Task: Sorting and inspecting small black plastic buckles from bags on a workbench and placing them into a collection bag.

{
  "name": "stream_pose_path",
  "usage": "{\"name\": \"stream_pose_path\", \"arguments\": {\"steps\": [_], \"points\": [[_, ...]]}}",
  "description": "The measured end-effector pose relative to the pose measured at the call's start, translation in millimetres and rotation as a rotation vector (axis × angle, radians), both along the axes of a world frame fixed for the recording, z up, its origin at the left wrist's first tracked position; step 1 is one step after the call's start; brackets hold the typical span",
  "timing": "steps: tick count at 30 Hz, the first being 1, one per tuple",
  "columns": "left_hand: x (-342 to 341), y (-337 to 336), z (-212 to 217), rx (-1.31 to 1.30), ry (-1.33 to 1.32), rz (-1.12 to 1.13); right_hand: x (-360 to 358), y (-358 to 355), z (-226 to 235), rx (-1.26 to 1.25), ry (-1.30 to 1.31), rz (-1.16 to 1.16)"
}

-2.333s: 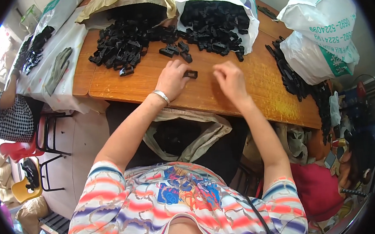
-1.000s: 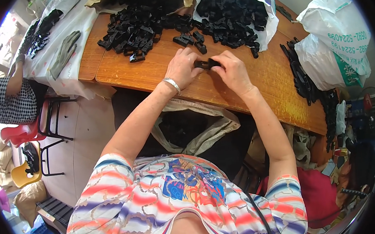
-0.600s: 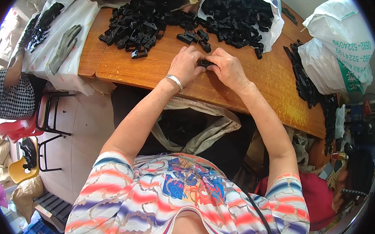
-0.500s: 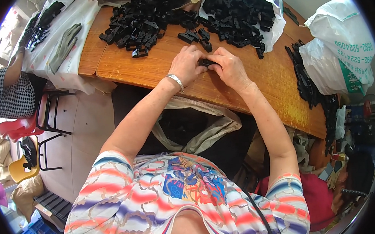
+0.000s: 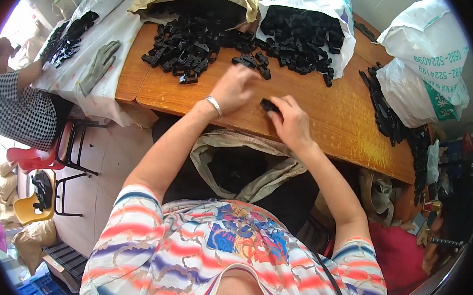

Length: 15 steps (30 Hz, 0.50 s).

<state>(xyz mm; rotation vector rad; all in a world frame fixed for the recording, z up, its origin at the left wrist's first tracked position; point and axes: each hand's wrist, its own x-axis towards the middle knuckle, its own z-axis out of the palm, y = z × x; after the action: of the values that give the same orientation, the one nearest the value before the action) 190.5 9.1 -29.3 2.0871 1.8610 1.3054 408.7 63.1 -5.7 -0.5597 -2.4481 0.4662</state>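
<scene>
We see two hands working over a wooden counter (image 5: 327, 113). The right grip (image 5: 294, 122) pinches one small black part (image 5: 268, 105) between thumb and fingers, the part projecting from the fingertips toward the left. The left grip (image 5: 236, 87), blurred, has its fingers curled; we cannot tell whether it grasps anything. Just beyond the left grip lies a small group of loose black parts (image 5: 252, 62); contact with them is unclear.

Farther beyond both grips we find two larger stores: a heap (image 5: 188, 49) spilling from a tan sack (image 5: 232, 4), and another heap (image 5: 300, 36) at the mouth of a white bag (image 5: 344, 47). Nearer the body, below the grips, a cloth bag (image 5: 200, 163) gapes beneath the counter's edge, its contents too dark to count.

Of progress, we judge that one part is in hand and many lie unhandled beyond; whether the held part is finished, we cannot tell.
</scene>
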Motion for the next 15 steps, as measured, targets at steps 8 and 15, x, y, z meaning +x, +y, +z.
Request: {"name": "stream_pose_path", "arguments": {"steps": [8, 15], "points": [[-35, 24, 3, -0.053, 0.117, 0.313, 37, -77, -17, -0.175, -0.199, 0.342], [16, 5, 6, -0.109, -0.050, 0.307, 13, 22, 16, -0.008, 0.083, 0.029]]}}
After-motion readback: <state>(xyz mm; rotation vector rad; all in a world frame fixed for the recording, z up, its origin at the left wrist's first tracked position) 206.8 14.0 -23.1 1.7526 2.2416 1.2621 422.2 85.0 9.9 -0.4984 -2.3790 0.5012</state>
